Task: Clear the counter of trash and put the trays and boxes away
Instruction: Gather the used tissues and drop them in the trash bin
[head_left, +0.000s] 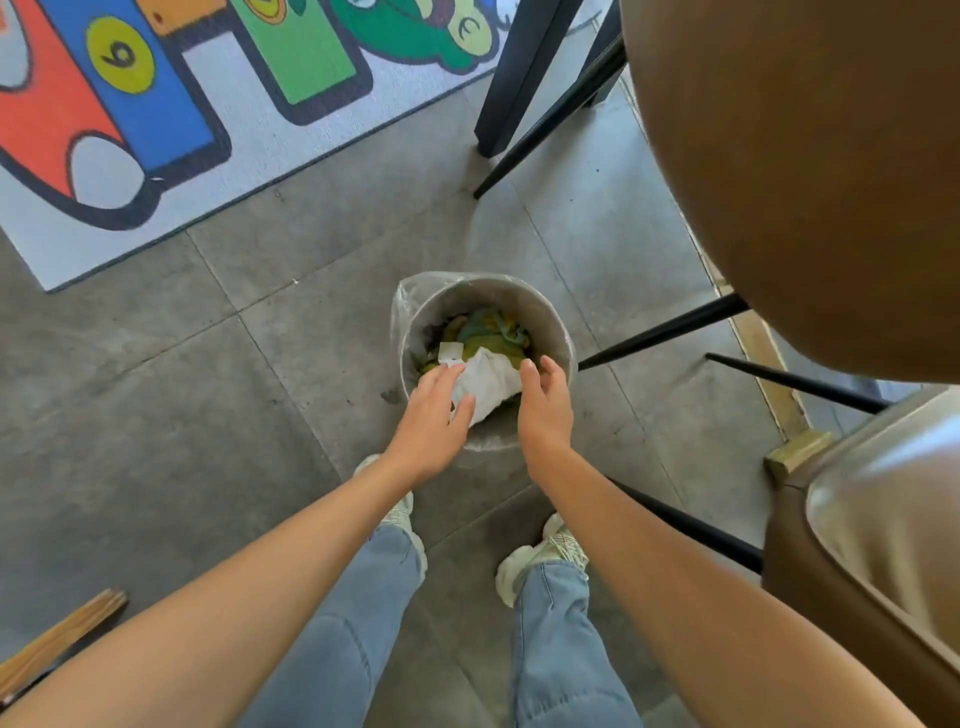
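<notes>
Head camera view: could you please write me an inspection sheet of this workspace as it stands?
Surface: grey tiled floor; no counter in view.
Job's things: round bin with a clear liner, holding green and yellow scraps; white crumpled paper over its near rim.
Clutter: wooden strip at lower left.
Grips: left hand open, fingers touching the paper; right hand open beside the paper, contact unclear.
Cables: nothing seen.
Surroundings: colourful rug at upper left; brown chairs with black legs at right; the person's pale shoes just short of the bin.
</notes>
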